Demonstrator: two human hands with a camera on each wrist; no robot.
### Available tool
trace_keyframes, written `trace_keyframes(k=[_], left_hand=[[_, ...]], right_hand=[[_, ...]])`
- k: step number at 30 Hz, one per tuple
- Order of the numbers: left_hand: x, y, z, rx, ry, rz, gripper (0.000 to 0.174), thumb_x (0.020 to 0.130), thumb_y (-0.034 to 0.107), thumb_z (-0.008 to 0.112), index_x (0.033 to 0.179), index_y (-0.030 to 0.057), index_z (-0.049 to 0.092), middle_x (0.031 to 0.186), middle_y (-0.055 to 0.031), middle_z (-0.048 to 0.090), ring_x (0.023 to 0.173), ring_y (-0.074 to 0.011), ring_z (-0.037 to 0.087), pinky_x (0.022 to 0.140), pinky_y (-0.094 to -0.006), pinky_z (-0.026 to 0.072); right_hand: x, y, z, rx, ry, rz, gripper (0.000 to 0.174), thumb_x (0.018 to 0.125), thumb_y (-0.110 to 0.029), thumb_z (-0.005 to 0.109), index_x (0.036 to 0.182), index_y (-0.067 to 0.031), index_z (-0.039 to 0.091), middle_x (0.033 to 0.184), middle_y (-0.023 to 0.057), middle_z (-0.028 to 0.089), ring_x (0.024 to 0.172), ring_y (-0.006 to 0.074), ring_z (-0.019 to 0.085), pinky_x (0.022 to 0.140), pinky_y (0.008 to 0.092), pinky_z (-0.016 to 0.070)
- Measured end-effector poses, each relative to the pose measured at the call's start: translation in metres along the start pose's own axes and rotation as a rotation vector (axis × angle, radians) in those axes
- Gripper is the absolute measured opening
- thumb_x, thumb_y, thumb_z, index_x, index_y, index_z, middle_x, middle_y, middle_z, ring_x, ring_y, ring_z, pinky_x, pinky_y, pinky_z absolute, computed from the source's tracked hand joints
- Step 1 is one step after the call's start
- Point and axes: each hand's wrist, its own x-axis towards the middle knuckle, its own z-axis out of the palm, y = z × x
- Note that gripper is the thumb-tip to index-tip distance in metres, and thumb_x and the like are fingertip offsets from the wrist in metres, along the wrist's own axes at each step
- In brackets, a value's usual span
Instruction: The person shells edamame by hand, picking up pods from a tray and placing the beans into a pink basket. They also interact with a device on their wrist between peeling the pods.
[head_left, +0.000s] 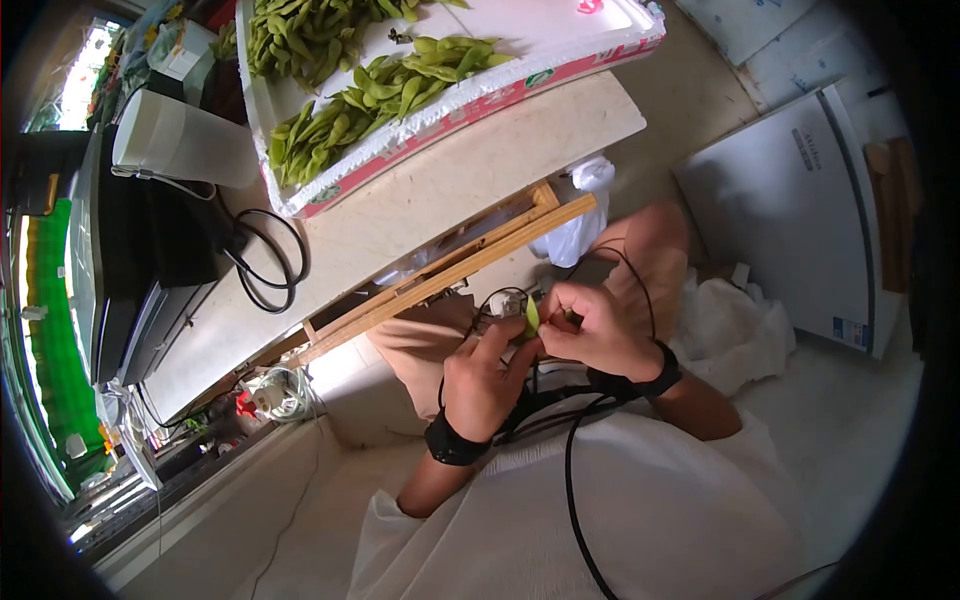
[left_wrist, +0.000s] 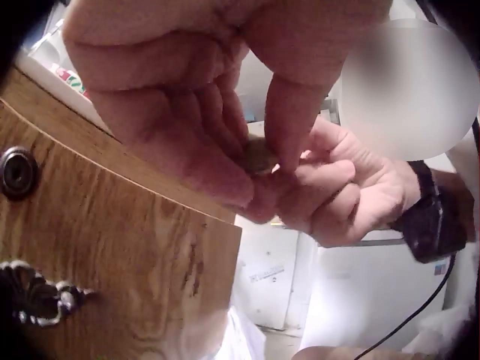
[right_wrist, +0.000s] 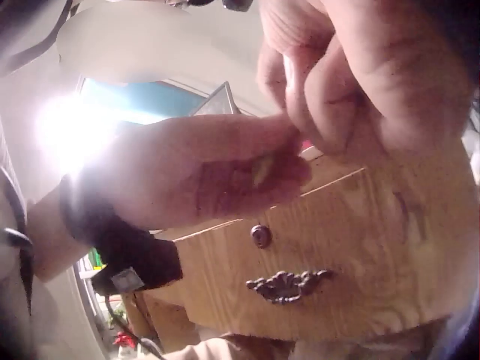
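Observation:
A green edamame pod [head_left: 532,314] is held between the two hands, in front of the person's lap. My left hand [head_left: 478,388] grips its lower part with thumb and fingers, while my right hand [head_left: 598,328] meets it there with curled fingers pinching at the pod. Seen from the left wrist, fingers largely cover the pod [left_wrist: 259,155] and both hands' fingertips come together beside it. In the right wrist view, a bit of green pod [right_wrist: 262,171] shows against the left hand's fingers [right_wrist: 225,176], and the right hand [right_wrist: 360,82] fills the upper right.
A white foam box [head_left: 400,150] with heaps of edamame pods [head_left: 380,85] stands on the table [head_left: 590,115]. Below its edge a wooden drawer [head_left: 450,270] is pulled out. A white bag [head_left: 575,235] hangs at the drawer's end. Black cables [head_left: 568,470] cross the lap. A small fridge [head_left: 790,210] stands at right.

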Motion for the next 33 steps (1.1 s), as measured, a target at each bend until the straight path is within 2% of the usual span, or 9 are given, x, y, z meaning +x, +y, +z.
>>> trace_keyframes(k=[6,8,9,12,16,21,24,29,33], left_hand=[[0.002,-0.016,0.003,-0.407,-0.193,-0.120,0.019,0.086,0.009,0.065,0.101,-0.0007,0.060,0.088,-0.0115,0.068,0.080,-0.0171,0.067,0.070,-0.0290,0.0525],[0.001,-0.019,0.006,-0.670,-0.205,-0.219,0.018,0.088,0.009,0.062,0.102,-0.0018,0.059,0.089,-0.0107,0.068,0.082,-0.0162,0.066,0.072,-0.0277,0.0523],[0.001,-0.020,0.007,-0.934,-0.216,-0.317,0.017,0.091,0.008,0.059,0.103,-0.0029,0.059,0.091,-0.0099,0.067,0.083,-0.0154,0.065,0.074,-0.0264,0.0521],[0.004,-0.022,0.003,-1.108,-0.267,-0.369,0.017,0.092,0.008,0.057,0.104,-0.0042,0.056,0.091,-0.0104,0.066,0.083,-0.0159,0.065,0.077,-0.0250,0.0512],[0.002,-0.024,0.008,-1.123,-0.165,-0.402,0.015,0.092,0.007,0.057,0.102,-0.0036,0.055,0.087,-0.0087,0.065,0.079,-0.0128,0.063,0.073,-0.0241,0.0507],[-0.007,-0.029,0.013,-0.695,-0.119,-0.207,0.010,0.091,0.005,0.056,0.098,-0.0017,0.054,0.083,-0.0060,0.062,0.073,-0.0094,0.060,0.066,-0.0226,0.0491],[-0.007,-0.024,0.010,-0.839,-0.175,-0.265,0.011,0.092,0.007,0.056,0.100,-0.0012,0.055,0.081,-0.0049,0.062,0.072,-0.0082,0.059,0.064,-0.0211,0.0480],[-0.002,-0.026,0.002,-1.034,-0.284,-0.385,0.015,0.094,0.011,0.054,0.101,-0.0019,0.054,0.080,-0.0044,0.062,0.070,-0.0074,0.058,0.062,-0.0201,0.0463],[-0.004,-0.022,0.009,-0.853,-0.231,-0.369,0.016,0.095,0.011,0.053,0.104,-0.0021,0.053,0.079,-0.0047,0.062,0.069,-0.0071,0.056,0.062,-0.0205,0.0462]], right_hand=[[-0.004,0.009,-0.003,-0.184,-0.038,-0.042,0.011,0.080,-0.004,0.062,0.080,-0.0004,0.052,0.069,-0.0017,0.053,0.057,0.0024,0.043,0.049,0.0201,0.0357],[-0.005,0.007,0.000,0.291,-0.020,0.206,0.009,0.084,-0.005,0.060,0.082,-0.0015,0.053,0.072,-0.0013,0.055,0.057,0.0026,0.045,0.048,0.0185,0.0358],[-0.006,0.010,0.001,0.292,-0.019,0.207,0.009,0.084,-0.005,0.060,0.082,-0.0015,0.053,0.072,-0.0013,0.055,0.057,0.0026,0.045,0.048,0.0185,0.0358],[-0.007,0.018,0.003,0.690,-0.063,0.304,0.006,0.088,-0.006,0.058,0.086,-0.0026,0.054,0.075,-0.0020,0.055,0.059,0.0018,0.047,0.049,0.0166,0.0365],[-0.004,0.015,0.004,0.563,-0.097,0.262,0.007,0.090,-0.009,0.057,0.087,-0.0030,0.054,0.076,-0.0021,0.055,0.064,0.0017,0.050,0.052,0.0163,0.0393],[0.002,0.007,0.000,0.250,-0.160,0.128,0.020,0.089,-0.019,0.064,0.084,-0.0027,0.052,0.078,0.0000,0.057,0.069,0.0037,0.054,0.059,0.0179,0.0458],[0.003,0.017,-0.002,0.087,-0.187,0.181,0.027,0.086,-0.023,0.068,0.084,-0.0019,0.052,0.077,0.0006,0.057,0.070,0.0045,0.056,0.063,0.0181,0.0476],[0.000,-0.001,-0.001,0.435,-0.189,0.242,0.019,0.091,-0.015,0.058,0.080,-0.0003,0.052,0.067,-0.0009,0.056,0.065,0.0047,0.054,0.056,0.0187,0.0439],[-0.004,0.015,-0.002,0.160,-0.127,0.161,0.014,0.092,-0.009,0.052,0.082,0.0004,0.053,0.067,-0.0022,0.054,0.061,0.0046,0.052,0.052,0.0196,0.0415]])
